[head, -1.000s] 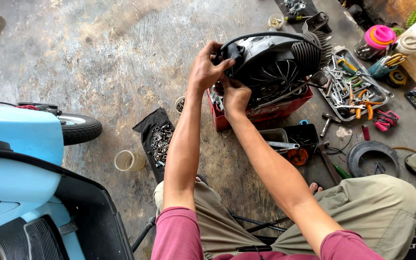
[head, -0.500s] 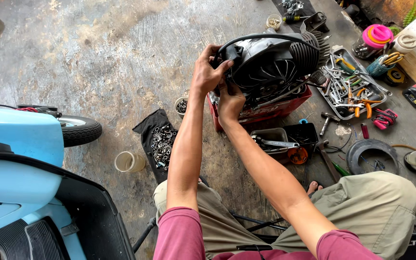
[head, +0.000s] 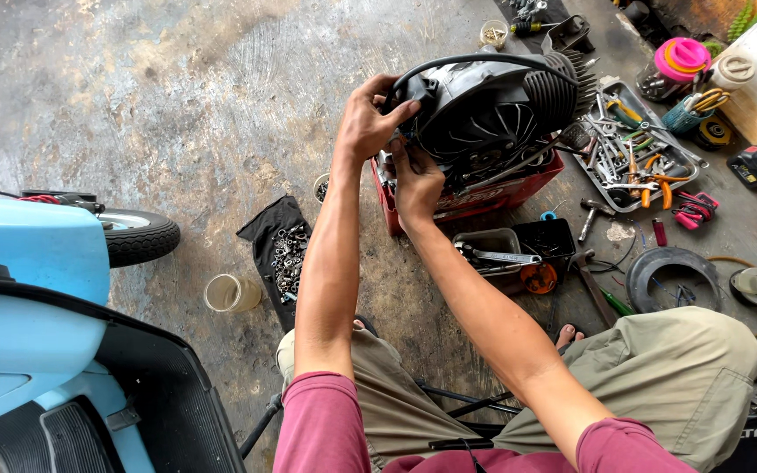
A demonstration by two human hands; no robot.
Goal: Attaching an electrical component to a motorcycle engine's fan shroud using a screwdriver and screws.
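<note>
A dark scooter engine (head: 492, 109) with a black fan cover and ribbed cylinder rests on a red crate (head: 475, 200) on the concrete floor. My left hand (head: 368, 123) grips the upper left edge of the fan cover, beside a black cable that loops over the top. Just below it, my right hand (head: 417, 184) presses its fingers into the engine's lower left side; what the fingertips touch is hidden. Both forearms stretch forward from my knees.
A light blue scooter (head: 37, 289) with a small wheel (head: 137, 235) fills the left. A black cloth of nuts (head: 284, 254) and a plastic cup (head: 229, 293) lie left of my arm. A tray of tools (head: 637, 153), small black bins (head: 519, 250) and a hammer (head: 587, 217) lie right.
The view has shifted slightly. My right hand has slid a little lower along the engine's left side; my left hand keeps its hold on the cover.
</note>
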